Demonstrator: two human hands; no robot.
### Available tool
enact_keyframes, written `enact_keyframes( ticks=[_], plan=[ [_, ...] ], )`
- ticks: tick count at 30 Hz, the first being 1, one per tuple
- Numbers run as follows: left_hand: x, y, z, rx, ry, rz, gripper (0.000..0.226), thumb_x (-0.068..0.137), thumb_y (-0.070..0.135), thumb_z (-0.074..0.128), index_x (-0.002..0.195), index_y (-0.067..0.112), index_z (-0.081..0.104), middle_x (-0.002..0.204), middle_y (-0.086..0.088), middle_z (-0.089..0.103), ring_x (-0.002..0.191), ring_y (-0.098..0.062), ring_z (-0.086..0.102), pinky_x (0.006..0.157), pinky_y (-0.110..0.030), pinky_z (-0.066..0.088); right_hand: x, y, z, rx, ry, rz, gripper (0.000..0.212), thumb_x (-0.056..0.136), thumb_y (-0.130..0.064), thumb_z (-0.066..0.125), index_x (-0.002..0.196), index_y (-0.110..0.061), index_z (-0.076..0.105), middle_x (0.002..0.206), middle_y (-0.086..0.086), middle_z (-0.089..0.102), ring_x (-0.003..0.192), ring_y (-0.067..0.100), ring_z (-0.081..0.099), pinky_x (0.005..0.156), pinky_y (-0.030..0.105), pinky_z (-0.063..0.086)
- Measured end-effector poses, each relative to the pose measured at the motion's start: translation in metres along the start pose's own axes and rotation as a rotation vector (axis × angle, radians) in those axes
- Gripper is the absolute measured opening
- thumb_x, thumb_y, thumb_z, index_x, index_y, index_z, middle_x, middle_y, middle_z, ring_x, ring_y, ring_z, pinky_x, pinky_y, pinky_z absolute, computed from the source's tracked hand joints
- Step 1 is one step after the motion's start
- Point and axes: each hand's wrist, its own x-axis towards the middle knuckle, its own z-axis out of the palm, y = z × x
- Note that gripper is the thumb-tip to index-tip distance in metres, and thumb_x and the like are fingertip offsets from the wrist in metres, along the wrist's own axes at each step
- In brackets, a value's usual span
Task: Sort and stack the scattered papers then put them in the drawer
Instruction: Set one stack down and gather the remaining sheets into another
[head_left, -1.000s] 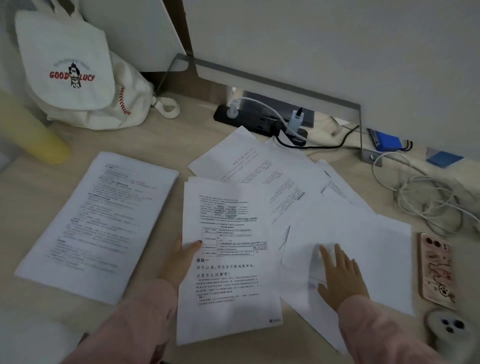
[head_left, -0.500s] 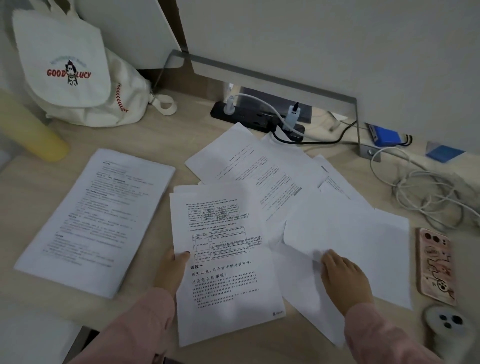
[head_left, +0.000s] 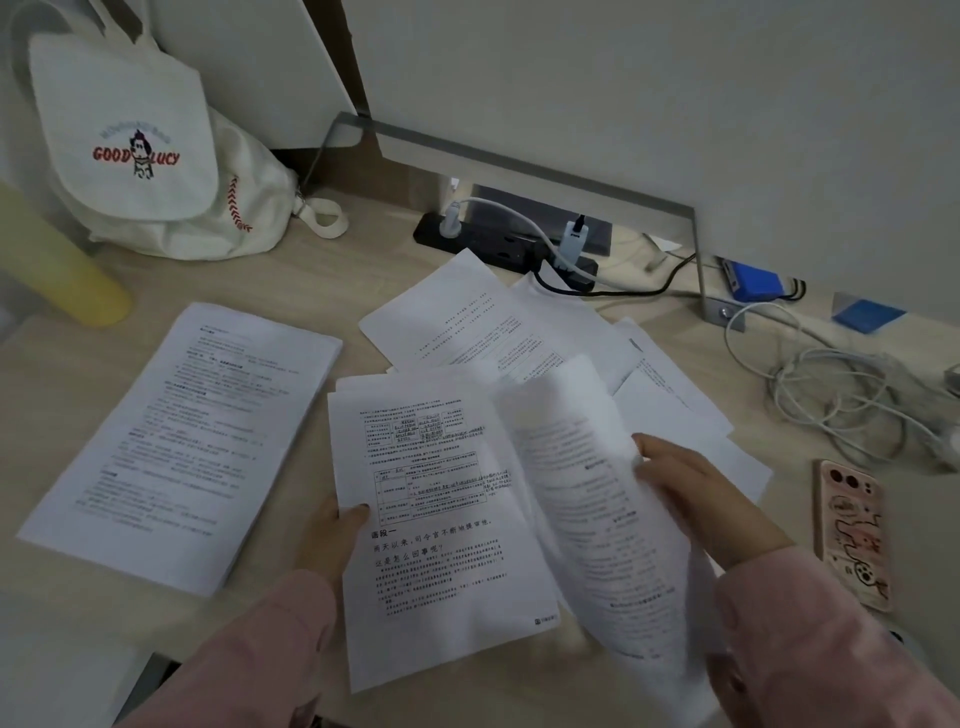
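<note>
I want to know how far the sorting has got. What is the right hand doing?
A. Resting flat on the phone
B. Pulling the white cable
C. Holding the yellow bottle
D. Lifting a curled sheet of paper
D: the right hand pinches the edge of a printed sheet that curls upward, beside the front stack that the left hand holds by its left edge.

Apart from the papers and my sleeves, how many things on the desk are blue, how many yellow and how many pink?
Blue: 2, the box and the flat piece
Yellow: 1, the cylinder
Pink: 1, the phone
Total: 4
</note>
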Motion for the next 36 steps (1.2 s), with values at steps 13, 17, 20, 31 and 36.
enact_keyframes(
  ticks=[13, 17, 20, 31, 36],
  plan=[
    [0.004, -0.006, -0.007, -0.122, -0.045, -0.064, 0.016, 0.093, 0.011, 0.048, 0.099, 0.015, 0.061, 0.093, -0.008, 0.066, 0.086, -0.028, 0.062, 0.080, -0.038, 0.050, 0.044, 0.037, 0.021, 0.211, 0.399, 0.241, 0.013, 0.083, -0.020, 0.052, 0.073, -0.012, 0.053, 0.076, 0.008, 0.056, 0.072, 0.022, 0.050, 0.068, 0.033, 0.039],
    [0.009, -0.009, -0.012, -0.158, -0.041, -0.110, 0.021, 0.093, 0.012, 0.046, 0.108, 0.008, 0.061, 0.104, -0.015, 0.067, 0.095, -0.033, 0.062, 0.091, -0.044, 0.047, 0.056, 0.049, 0.029, 0.460, 0.583, 0.269, 0.013, 0.090, -0.013, 0.044, 0.085, -0.009, 0.056, 0.079, 0.008, 0.053, 0.071, 0.021, 0.049, 0.066, 0.030, 0.040],
    [0.010, -0.012, -0.015, -0.183, -0.045, -0.149, 0.028, 0.094, 0.024, 0.047, 0.108, 0.008, 0.065, 0.100, -0.014, 0.069, 0.096, -0.033, 0.063, 0.096, -0.047, 0.046, 0.054, 0.056, 0.039, 0.660, 0.632, 0.288, 0.009, 0.093, -0.008, 0.043, 0.098, -0.008, 0.051, 0.078, 0.006, 0.051, 0.071, 0.019, 0.050, 0.067, 0.027, 0.045],
    [0.006, -0.010, -0.011, -0.068, -0.083, -0.037, 0.034, 0.091, 0.017, 0.056, 0.124, 0.013, 0.057, 0.118, -0.005, 0.064, 0.104, -0.020, 0.061, 0.101, -0.037, 0.044, 0.042, 0.073, 0.055, 0.482, 0.396, 0.370, 0.009, 0.086, -0.014, 0.060, 0.092, -0.007, 0.060, 0.085, 0.011, 0.067, 0.078, 0.027, 0.062, 0.069, 0.034, 0.059],
    [0.009, -0.012, -0.013, -0.060, -0.065, -0.061, 0.026, 0.092, 0.021, 0.053, 0.114, 0.012, 0.063, 0.107, -0.006, 0.068, 0.099, -0.022, 0.064, 0.095, -0.038, 0.048, 0.051, 0.047, 0.011, 0.070, 0.416, 0.245, 0.013, 0.087, -0.003, 0.054, 0.083, -0.009, 0.065, 0.075, 0.010, 0.056, 0.049, 0.017, 0.047, 0.052, 0.024, 0.042]
  ],
)
